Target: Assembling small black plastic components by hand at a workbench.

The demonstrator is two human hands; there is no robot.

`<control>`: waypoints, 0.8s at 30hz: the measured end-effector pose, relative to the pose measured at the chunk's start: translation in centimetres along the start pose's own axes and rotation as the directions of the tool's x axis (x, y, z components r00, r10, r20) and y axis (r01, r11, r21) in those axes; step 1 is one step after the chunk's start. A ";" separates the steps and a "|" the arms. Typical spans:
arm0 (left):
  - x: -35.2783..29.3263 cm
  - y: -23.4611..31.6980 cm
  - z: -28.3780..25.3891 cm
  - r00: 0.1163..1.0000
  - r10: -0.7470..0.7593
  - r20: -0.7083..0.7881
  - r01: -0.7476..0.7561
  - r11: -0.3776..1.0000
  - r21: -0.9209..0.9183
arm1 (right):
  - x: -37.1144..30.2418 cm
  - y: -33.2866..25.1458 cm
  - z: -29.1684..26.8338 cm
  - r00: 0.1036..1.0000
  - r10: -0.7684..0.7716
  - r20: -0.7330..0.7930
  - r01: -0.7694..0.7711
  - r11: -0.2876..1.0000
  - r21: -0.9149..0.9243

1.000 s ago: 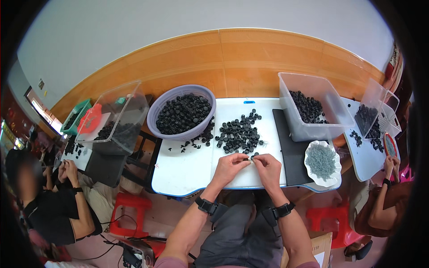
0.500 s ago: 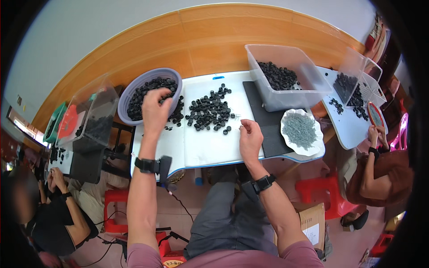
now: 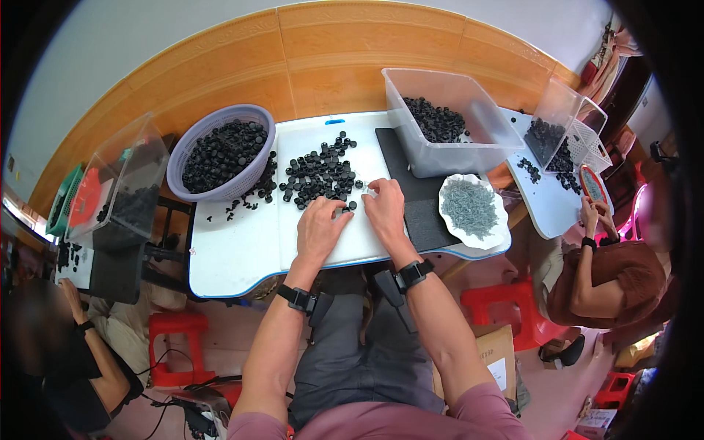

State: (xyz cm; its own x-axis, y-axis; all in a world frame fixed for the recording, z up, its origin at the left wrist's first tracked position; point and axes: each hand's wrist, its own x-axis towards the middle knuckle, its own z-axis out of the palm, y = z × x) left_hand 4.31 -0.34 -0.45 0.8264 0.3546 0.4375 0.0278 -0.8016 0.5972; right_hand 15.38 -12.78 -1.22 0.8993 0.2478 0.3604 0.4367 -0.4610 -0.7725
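Note:
Small black round caps (image 3: 315, 172) lie in a loose pile on the white board in front of me. At the near edge of this pile my left hand (image 3: 320, 229) is closed, with a small dark cap at its thumb and fingertips. My right hand (image 3: 386, 214) is just to the right of it, its thumb and fingers pinched together. What these fingers hold is too small to tell. A few tiny pale pieces lie by its fingertips. Left of the pile, a purple-grey basket (image 3: 176, 176) holds many similar black parts.
A clear plastic bin (image 3: 469, 155) with black parts stands behind a dark mat (image 3: 427, 220). A white scalloped dish (image 3: 500, 233) holds small grey-green pieces. More black bits lie beside the basket. Two people sit at side tables, left and right, near red stools (image 3: 176, 345).
My left hand has come out of the basket and moved right and nearer, beside my right hand at the pile's near edge. The whole view has shifted slightly.

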 end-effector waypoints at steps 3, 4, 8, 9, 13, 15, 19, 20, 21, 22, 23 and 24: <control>-0.1 -0.2 -0.2 1.000 -0.029 0.007 0.029 0.998 -0.047 | 1.0 0.2 -0.1 0.998 -0.008 0.064 0.012 0.997 -0.070; -0.2 -0.2 -0.3 0.999 -0.045 0.022 0.046 0.997 -0.063 | 1.3 0.1 -0.3 0.996 0.024 0.087 -0.016 0.996 -0.085; -0.2 -0.8 -0.4 0.998 -0.038 -0.057 0.030 0.990 -0.139 | 2.0 -0.4 -0.3 0.994 0.015 0.110 -0.003 0.994 -0.109; -0.1 -0.8 -0.3 0.998 -0.040 -0.057 0.031 0.989 -0.144 | 2.4 -0.2 -0.3 0.993 0.037 0.113 -0.021 0.990 -0.139; -0.1 -0.6 -0.4 0.997 -0.062 -0.048 0.052 0.981 -0.188 | 3.4 -0.4 -1.1 0.979 0.081 0.187 -0.044 0.980 -0.192; -0.1 -0.6 -0.5 0.997 -0.065 -0.043 0.056 0.980 -0.193 | 3.6 -0.8 -1.0 0.977 0.103 0.189 -0.065 0.979 -0.195; -0.1 -0.6 -0.5 0.996 -0.076 -0.041 0.066 0.976 -0.207 | 4.1 -0.9 -1.0 0.973 0.051 0.227 0.008 0.968 -0.252; -0.1 -0.7 -0.5 0.996 -0.089 -0.028 0.081 0.973 -0.216 | 4.3 -1.0 -1.1 0.963 0.085 0.256 -0.014 0.963 -0.269; -0.1 -0.6 -0.5 0.996 -0.090 -0.028 0.082 0.973 -0.217 | 4.6 -1.1 -1.3 0.963 0.086 0.257 -0.014 0.963 -0.270; -0.1 -0.5 -0.5 0.996 -0.091 -0.020 0.085 0.974 -0.209 | 5.0 -1.1 -1.6 0.952 0.107 0.286 -0.019 0.956 -0.293; -0.1 -0.4 -0.5 0.996 -0.092 -0.012 0.088 0.975 -0.202 | 5.2 -1.1 -1.8 0.940 0.129 0.315 -0.024 0.948 -0.317; -0.1 -0.3 -0.5 0.996 -0.092 -0.010 0.088 0.975 -0.205 | 5.3 -1.2 -1.9 0.941 0.131 0.314 -0.025 0.947 -0.320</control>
State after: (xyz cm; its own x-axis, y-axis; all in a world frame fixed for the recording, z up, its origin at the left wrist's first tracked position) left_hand 3.96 0.11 -0.31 0.8146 0.4315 0.3876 -0.0155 -0.6518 0.7582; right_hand 19.70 -12.55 2.58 0.8950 0.4399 0.0739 0.3989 -0.7152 -0.5738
